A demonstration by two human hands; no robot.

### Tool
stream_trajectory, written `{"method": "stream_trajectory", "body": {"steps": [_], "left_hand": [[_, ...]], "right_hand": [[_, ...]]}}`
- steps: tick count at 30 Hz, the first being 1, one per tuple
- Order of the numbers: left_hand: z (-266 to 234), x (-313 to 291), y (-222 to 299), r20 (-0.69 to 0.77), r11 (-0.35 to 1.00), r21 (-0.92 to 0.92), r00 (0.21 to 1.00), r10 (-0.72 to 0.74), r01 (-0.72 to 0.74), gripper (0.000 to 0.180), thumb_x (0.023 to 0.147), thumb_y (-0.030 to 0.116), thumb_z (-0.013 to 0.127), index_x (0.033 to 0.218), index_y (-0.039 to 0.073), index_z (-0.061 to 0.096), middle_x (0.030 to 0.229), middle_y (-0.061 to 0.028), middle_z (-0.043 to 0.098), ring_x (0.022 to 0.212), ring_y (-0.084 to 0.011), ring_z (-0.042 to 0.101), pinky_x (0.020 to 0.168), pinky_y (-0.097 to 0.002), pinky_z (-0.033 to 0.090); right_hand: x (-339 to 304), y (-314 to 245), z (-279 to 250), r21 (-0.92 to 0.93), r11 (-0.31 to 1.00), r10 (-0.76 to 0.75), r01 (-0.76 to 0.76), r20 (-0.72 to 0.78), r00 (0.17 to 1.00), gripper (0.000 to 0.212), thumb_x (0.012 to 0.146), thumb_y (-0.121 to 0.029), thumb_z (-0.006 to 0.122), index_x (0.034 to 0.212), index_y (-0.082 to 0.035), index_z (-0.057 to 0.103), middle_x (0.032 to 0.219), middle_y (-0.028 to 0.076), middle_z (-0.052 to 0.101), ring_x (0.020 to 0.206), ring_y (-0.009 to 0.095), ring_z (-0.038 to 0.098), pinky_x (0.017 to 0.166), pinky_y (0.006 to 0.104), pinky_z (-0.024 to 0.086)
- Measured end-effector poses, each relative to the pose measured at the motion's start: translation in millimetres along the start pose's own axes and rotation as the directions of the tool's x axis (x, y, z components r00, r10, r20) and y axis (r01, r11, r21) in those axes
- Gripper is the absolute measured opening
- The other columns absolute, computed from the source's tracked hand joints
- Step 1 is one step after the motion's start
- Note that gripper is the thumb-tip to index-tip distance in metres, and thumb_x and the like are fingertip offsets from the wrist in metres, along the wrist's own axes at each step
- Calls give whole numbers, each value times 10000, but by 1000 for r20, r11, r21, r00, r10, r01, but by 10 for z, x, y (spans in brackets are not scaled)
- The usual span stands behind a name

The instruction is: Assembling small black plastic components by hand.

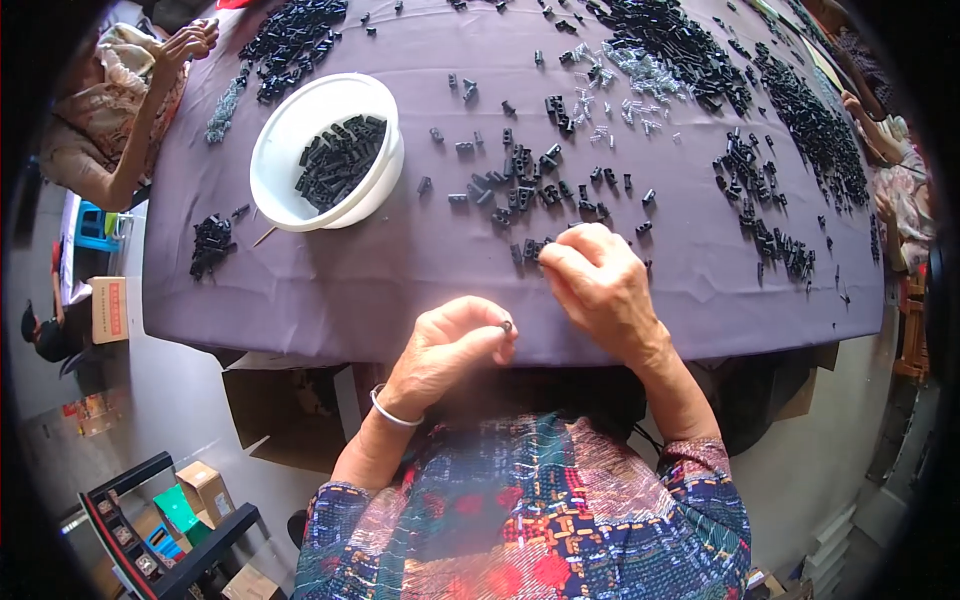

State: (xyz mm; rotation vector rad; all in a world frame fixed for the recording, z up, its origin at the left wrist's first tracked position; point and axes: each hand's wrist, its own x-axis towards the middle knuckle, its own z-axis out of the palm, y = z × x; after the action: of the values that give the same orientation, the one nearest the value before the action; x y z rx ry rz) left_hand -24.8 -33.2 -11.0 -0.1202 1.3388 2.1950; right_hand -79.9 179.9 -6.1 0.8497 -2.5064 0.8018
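Note:
My left hand (452,342), with a pale bangle at the wrist, is closed near the table's front edge. Between its thumb and fingertips it pinches a small black plastic part (507,326), of which only the end shows. To the right and farther in, my right hand (598,280) is closed over the table, fingertips down by some loose black parts (528,251). What those fingers hold, if anything, is hidden. Beyond them spreads a scatter of small black parts (520,175). A white tub (385,190) at the left holds many black pieces (340,165).
A purple-grey cloth (340,290) covers the table. Small clear pieces (640,75) lie beside large black heaps (690,60). A small black pile (212,245) lies left of the tub. Other people's hands (190,40) show at the sides. Cardboard boxes (110,308) stand around.

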Motion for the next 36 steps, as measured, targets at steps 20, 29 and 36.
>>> {"method": "stream_trajectory", "body": {"steps": [20,29,36], "left_hand": [[-102,-28,-78,54,993,-117,999,5,1,72,905,11,597,975,7,609,970,-105,625,814,-164,615,747,-296,513],[-58,10,-83,107,982,-188,994,5,15,108,897,44,643,996,4,628,973,-82,646,841,-152,626,774,-284,515],[-85,-36,-117,72,989,-145,996,44,-33,120,895,46,649,1008,9,635,960,-75,657,829,-137,619,785,-277,516]], "right_hand": [[526,144,368,-110,993,-35,46,102,994,57,730,-93,606,736,-82,550,823,80,539,802,271,564,652,386,465],[602,131,337,-181,967,-153,178,144,978,215,682,19,659,870,-73,609,861,68,568,826,264,584,729,372,491],[296,-56,82,372,901,179,-225,155,972,206,773,49,658,959,-39,660,822,87,624,666,193,623,595,301,506]]}}
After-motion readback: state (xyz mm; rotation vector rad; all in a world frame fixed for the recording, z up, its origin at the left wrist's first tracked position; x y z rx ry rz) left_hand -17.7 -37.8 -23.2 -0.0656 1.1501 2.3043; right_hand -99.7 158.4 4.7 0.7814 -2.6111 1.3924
